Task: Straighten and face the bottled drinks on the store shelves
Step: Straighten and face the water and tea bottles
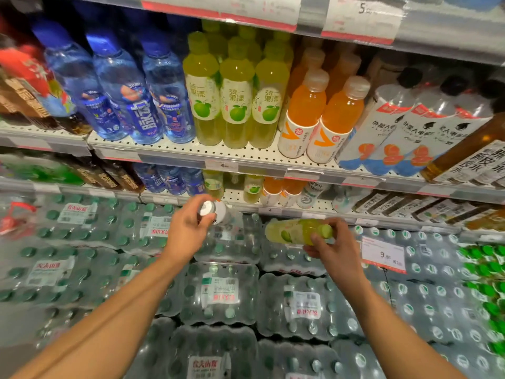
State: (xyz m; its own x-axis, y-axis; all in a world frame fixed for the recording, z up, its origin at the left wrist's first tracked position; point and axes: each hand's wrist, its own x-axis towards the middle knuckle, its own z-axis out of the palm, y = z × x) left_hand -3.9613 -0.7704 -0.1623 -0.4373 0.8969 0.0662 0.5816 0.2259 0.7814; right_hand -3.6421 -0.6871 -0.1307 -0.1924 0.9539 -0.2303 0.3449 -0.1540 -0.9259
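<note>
The right hand [334, 248] holds a yellow-green bottle [296, 231] lying on its side in the air, green cap pointing right — the fingers [317, 239] and thumb curl round its neck end, just below the lower shelf [273, 207]. The left hand [188, 228] grips a white-capped bottle [214, 212] from above, fingers wrapped round its top; that bottle is tilted in front of the lower shelf's edge. Both bottles hang over stacked shrink-wrapped water packs [221, 294]. On the upper shelf [240, 157] stand upright rows — blue bottles [131, 105], three yellow-green bottles with a green fruit on the label [236, 102], orange bottles [322, 116] and white-labelled bottles [396, 135], the last leaning in the wide-angle view.
</note>
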